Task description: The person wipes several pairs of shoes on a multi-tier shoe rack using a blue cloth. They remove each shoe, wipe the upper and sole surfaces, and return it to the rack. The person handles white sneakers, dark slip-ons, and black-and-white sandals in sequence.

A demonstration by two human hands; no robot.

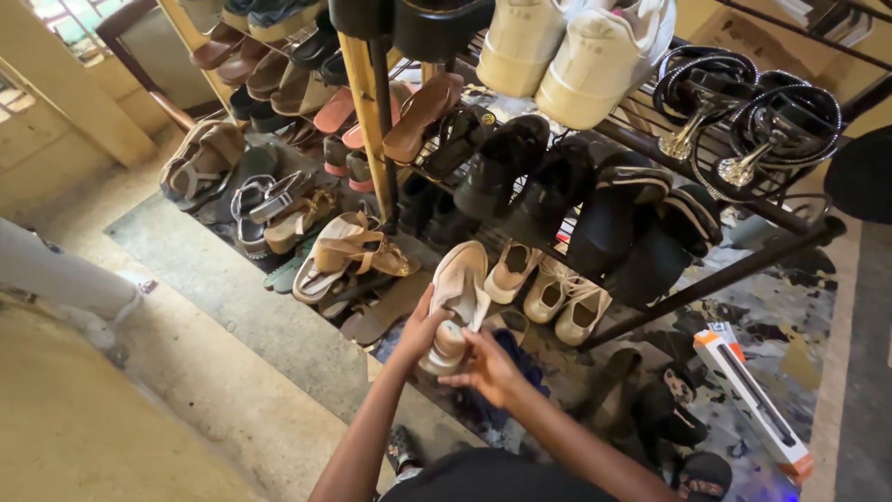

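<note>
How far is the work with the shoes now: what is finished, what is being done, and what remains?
Done: many pairs already stand on the rack.
In hand: the left hand and right hand both grip one cream shoe in front of the rack.
Left: loose sandals lie piled on the floor.

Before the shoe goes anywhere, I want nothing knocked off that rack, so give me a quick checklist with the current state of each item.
1. Left hand grips the beige shoe: ok.
2. Right hand supports its lower end: ok.
3. Shoe clear of the cream shoes on the low shelf: ok, close.
4. Free slot on the low shelf: cannot tell.
5. Floor around the rack post free: not ok, sandals piled there.
</note>
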